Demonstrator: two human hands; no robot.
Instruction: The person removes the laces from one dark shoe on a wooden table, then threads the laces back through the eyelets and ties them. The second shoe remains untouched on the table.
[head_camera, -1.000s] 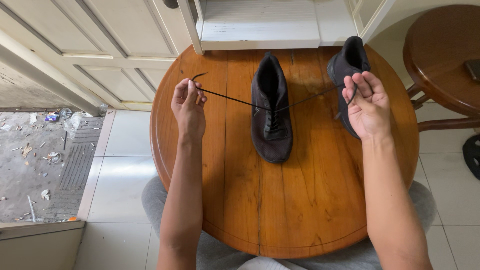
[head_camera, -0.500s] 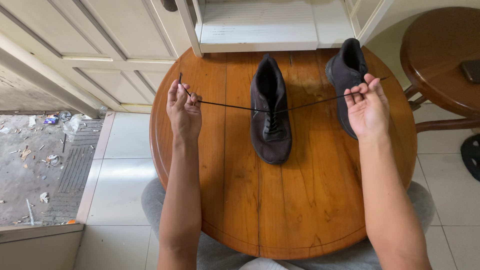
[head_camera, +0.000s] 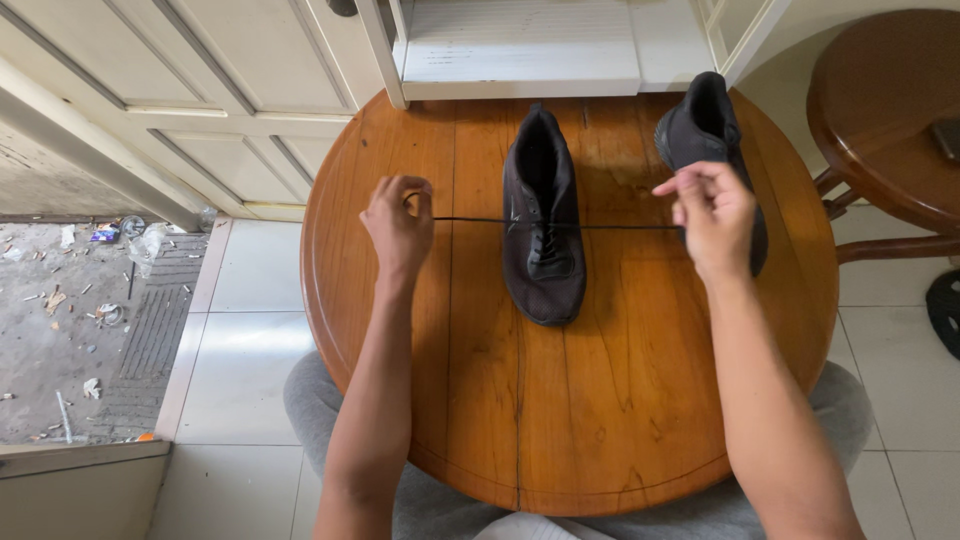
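Observation:
A black shoe (head_camera: 541, 215) lies in the middle of the round wooden table (head_camera: 600, 400), toe toward me. Its black lace (head_camera: 470, 220) stretches taut and level to both sides. My left hand (head_camera: 398, 228) grips the left end of the lace, fingers curled into a fist. My right hand (head_camera: 712, 215) pinches the right end, back of the hand up. A second black shoe (head_camera: 700, 125) stands behind my right hand, partly hidden by it.
White cabinet doors (head_camera: 200, 90) and a white frame (head_camera: 520, 50) rise behind the table. A second round wooden table (head_camera: 890, 110) with a dark object stands at the right. Tiled floor (head_camera: 250, 330) lies left, with a littered concrete area (head_camera: 60, 320) beyond.
Both hands turned from palms-up to palms-down and moved inward and lower. The lace now runs straight and level across the shoe. My right hand now covers part of the second shoe.

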